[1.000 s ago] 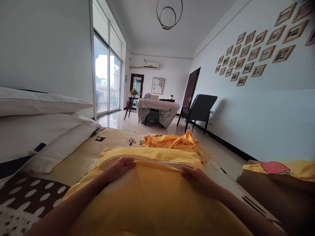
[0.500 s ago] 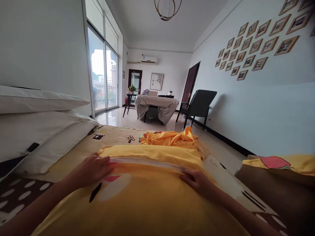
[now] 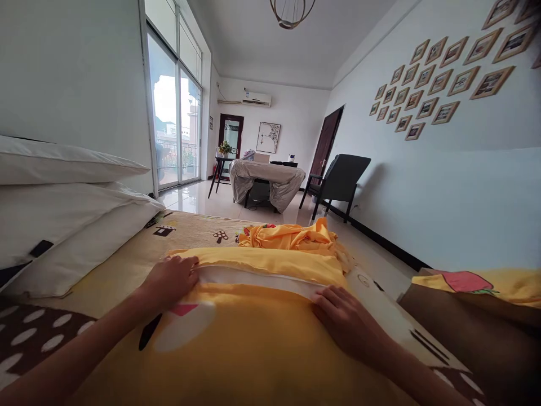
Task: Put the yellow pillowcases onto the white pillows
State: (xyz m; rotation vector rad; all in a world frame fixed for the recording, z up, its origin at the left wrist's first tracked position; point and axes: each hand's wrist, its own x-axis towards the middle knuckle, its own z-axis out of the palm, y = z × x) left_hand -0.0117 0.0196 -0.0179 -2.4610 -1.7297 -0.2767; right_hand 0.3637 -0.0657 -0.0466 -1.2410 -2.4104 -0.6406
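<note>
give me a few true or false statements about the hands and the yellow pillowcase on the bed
1. Both hands rest at the open edge of the yellow pillowcase: true; the left hand is at its left corner and the right hand near its right end.
2. A white pillow shows in the opening: true.
3. The crumpled orange cloth lies under the right hand: false; it lies farther off, beyond the pillowcase.
4. The stacked white pillows sit to the person's right: false; they are on the left.
5. The dark armchair stands on the bed: false; it stands on the floor by the wall.
</note>
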